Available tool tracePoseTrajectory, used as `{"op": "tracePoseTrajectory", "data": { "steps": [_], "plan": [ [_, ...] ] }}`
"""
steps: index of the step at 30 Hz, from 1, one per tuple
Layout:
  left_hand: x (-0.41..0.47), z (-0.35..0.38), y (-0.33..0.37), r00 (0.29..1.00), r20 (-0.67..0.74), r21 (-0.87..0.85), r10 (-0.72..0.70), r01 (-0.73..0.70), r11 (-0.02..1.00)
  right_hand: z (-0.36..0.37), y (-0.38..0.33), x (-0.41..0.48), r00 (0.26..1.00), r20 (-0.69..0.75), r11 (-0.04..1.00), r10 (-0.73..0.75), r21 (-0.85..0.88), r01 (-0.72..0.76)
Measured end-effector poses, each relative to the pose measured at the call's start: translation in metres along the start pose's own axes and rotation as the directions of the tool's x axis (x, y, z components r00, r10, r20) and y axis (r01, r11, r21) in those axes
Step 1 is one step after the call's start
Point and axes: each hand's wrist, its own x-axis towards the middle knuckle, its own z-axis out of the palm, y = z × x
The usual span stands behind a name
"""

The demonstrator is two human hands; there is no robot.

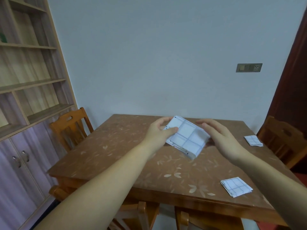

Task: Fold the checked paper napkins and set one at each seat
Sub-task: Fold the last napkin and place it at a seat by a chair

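On your far left stands a tall wooden shelf [25,63], and under it is a cupboard [20,163] with two small handles. Next to that, a wooden chair [71,128] is pushed up to the left side of the brown table [116,155], which has a leaf pattern on top. Your left hand [159,131] is out over the middle of the table. It pinches a folded checked napkin [187,136], with your thumb on top and your fingers curled round the far edge. The napkin is white with blue lines, and it is tilted, with its near corner pointing down at the table. Your right hand [217,136] is just beside the napkin's right edge. Its fingers are spread out and loose and hold nothing. It is blurry, so you cannot tell if it touches the paper. A second folded napkin [235,186] lies flat near the front edge of the table, on the right. Up on the wall is a switch and socket plate [248,67]. A third folded napkin [253,140] lies at the right edge of the table, in front of another wooden chair [282,138]. A dark door [295,80] is at the far right.
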Motion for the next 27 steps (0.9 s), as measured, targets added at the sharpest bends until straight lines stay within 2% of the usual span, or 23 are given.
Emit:
{"op": "tracePoseTrajectory", "data": {
  "steps": [2,5,9,16,20,27],
  "plan": [
    [0.003,-0.002,-0.001,0.996,-0.075,-0.083,-0.053,0.046,0.995,-0.004,-0.002,-0.001,0.996,0.070,0.995,0.053,0.080,-0.059],
    [0.006,-0.004,-0.003,0.992,-0.097,-0.115,-0.081,0.070,0.991,-0.002,-0.001,-0.001,0.996,0.082,1.000,0.025,-0.007,-0.024],
    [0.008,-0.001,-0.006,0.994,-0.061,-0.125,-0.092,0.084,0.989,-0.001,0.005,0.002,0.999,0.002,0.997,-0.048,-0.068,0.048],
    [0.003,0.000,-0.004,0.994,0.055,-0.143,-0.097,0.104,0.984,0.000,0.008,0.008,0.995,-0.101,1.000,-0.020,0.001,0.020],
    [0.002,-0.003,-0.003,0.983,0.122,-0.182,-0.136,0.157,0.971,-0.003,0.006,0.009,0.996,-0.071,0.987,0.057,0.151,-0.046],
    [0.003,-0.001,-0.003,0.989,0.058,-0.233,-0.135,0.144,0.962,-0.009,0.004,0.007,0.995,-0.008,0.984,0.099,0.150,-0.097]
  ]
}}
